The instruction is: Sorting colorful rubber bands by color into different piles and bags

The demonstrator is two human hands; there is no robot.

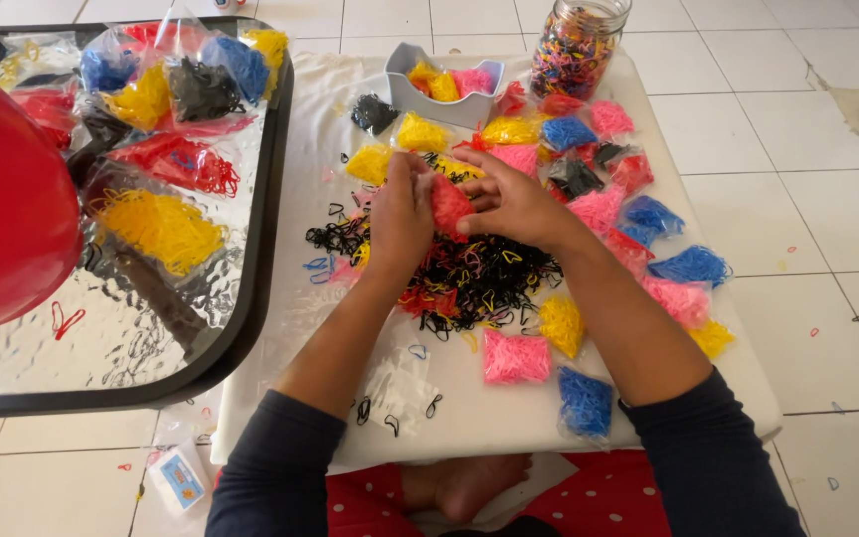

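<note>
My left hand (pixel 400 214) and my right hand (pixel 509 199) meet over the middle of a low white table (pixel 648 388). Together they hold a small clear bag of red rubber bands (pixel 449 204). Just below the hands lies a loose heap of mostly black rubber bands (pixel 469 278) mixed with other colours. Small filled bags in pink (pixel 514 356), yellow (pixel 561 323) and blue (pixel 586 401) lie around the heap, most of them to the right and behind the hands.
A grey open box (pixel 405 94) holds filled bags at the table's back. A glass jar of mixed bands (pixel 574 45) stands beside it. A dark tray (pixel 265 259) at left carries larger bags; a red bucket (pixel 2 199) overlaps it. Tiled floor surrounds.
</note>
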